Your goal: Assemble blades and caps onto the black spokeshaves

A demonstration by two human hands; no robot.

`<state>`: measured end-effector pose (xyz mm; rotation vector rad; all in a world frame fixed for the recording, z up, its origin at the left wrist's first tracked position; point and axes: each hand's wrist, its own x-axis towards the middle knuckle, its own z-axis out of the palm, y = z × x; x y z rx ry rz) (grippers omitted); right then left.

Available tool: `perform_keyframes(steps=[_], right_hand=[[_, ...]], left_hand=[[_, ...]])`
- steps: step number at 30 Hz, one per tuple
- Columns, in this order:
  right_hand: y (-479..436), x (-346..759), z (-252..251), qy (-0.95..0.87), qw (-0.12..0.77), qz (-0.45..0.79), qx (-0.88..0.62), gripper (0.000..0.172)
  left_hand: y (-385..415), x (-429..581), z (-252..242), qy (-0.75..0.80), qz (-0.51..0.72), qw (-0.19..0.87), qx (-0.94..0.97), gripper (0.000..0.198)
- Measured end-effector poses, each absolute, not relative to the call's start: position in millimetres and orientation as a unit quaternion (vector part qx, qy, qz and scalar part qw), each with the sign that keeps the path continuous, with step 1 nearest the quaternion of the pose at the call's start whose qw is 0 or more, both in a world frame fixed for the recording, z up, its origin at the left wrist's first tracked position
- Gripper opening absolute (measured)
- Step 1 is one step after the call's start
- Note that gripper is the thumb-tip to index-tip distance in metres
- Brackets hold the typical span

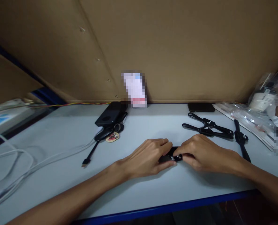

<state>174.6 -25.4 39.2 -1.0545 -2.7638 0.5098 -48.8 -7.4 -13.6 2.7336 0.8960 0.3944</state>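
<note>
Close to the front of the table, my left hand (153, 155) is closed around a black metal tool, probably a spokeshave (175, 150), thumb along its near side. My right hand (199, 153) pinches the same tool from the right, fingertips at its middle. Both hands cover most of it, so its handles and small parts are hidden. Beyond my right hand lie two black spokeshaves, one (205, 130) nearer and another (201, 118) behind, crossing at their right ends. To their right a third spokeshave (241, 140) points toward the front edge.
A black box-like device (110, 114) lies back left, with a short black cable (90, 154) and a round tag (112, 137) beside it. White cables (24, 168) loop at left. A blurred phone-like screen (136, 90) leans on the cardboard wall. A black phone (201, 107) and plastic bags (261, 100) sit back right.
</note>
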Motion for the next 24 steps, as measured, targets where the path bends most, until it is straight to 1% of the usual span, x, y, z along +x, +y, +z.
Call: perform_keyframes(steps=[3,6,8,9,11,12,15,16,24], right_hand=[[-25,174,39,-0.918,0.050,0.137,-0.369,0.021],[-24,173,40,-0.918,0.053,0.175,-0.352,0.022],[-23,174,42,-0.918,0.064,0.180,-0.348,0.026],[-23,176,43,-0.917,0.063,0.161,-0.360,0.026],[-22,180,45,-0.913,0.046,0.102,-0.392,0.017],[-22,182,46,-0.911,0.030,0.074,-0.404,0.016],[-23,186,44,-0.913,-0.017,0.036,-0.407,0.036],[-23,186,43,-0.913,-0.027,0.033,-0.405,0.037],[-23,180,40,-0.912,-0.052,0.036,-0.406,0.030]], left_hand=[[-8,-49,-13,0.308,0.132,0.117,0.935,0.035],[-8,-49,-13,0.304,0.136,0.118,0.936,0.035],[-7,-49,-13,0.299,0.142,0.114,0.937,0.035],[-7,-49,-13,0.298,0.144,0.111,0.937,0.035],[-7,-49,-14,0.298,0.145,0.106,0.938,0.035],[-7,-49,-14,0.299,0.143,0.105,0.938,0.035],[-7,-49,-14,0.299,0.141,0.103,0.938,0.035],[-7,-49,-14,0.298,0.141,0.102,0.938,0.035],[-6,-49,-15,0.293,0.150,0.105,0.939,0.039]])
